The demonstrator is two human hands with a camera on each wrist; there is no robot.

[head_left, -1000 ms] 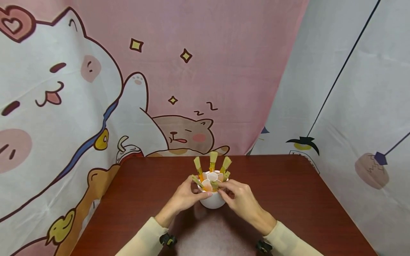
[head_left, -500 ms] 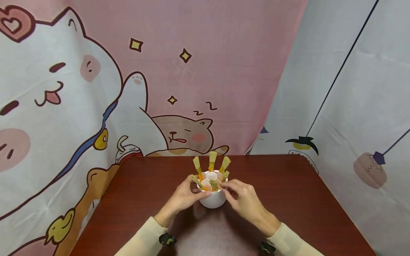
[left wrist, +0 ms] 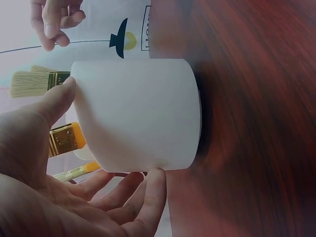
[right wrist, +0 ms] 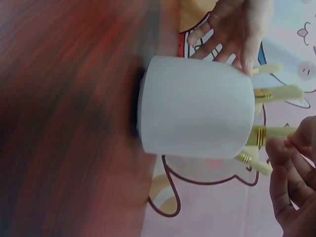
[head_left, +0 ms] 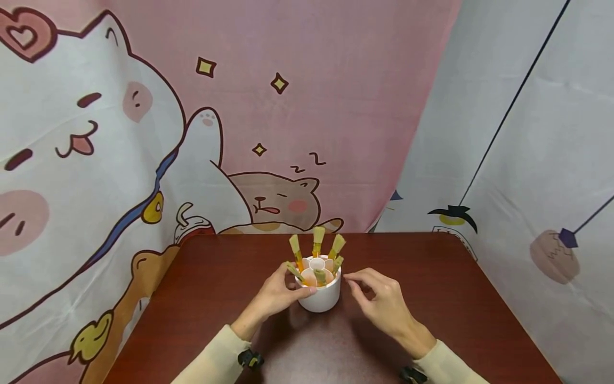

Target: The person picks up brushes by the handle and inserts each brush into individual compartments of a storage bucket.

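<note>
A white round holder [head_left: 320, 301] with inner compartments stands on the table, several paintbrushes [head_left: 338, 245] upright in it, bristles up and orange handles down. My left hand [head_left: 275, 294] holds its left side; in the left wrist view the thumb lies at the holder's rim [left wrist: 79, 106] and the fingers touch its side. Just right of the holder, my right hand [head_left: 384, 305] is apart from it, fingers loosely bent, thumb and index fingertips close together, nothing seen between them. From the right wrist, a brush [right wrist: 276, 132] appears partly behind that hand's fingertips.
The dark red-brown wooden table [head_left: 230, 256] extends around the holder. Behind it hangs a pink and white cartoon cloth [head_left: 355, 133]. A dark camera strap [head_left: 251, 359] circles the left wrist over a cream sleeve.
My right hand has let go of the front brush and drawn back to the right, away from the holder. The left hand stays in place on the holder.
</note>
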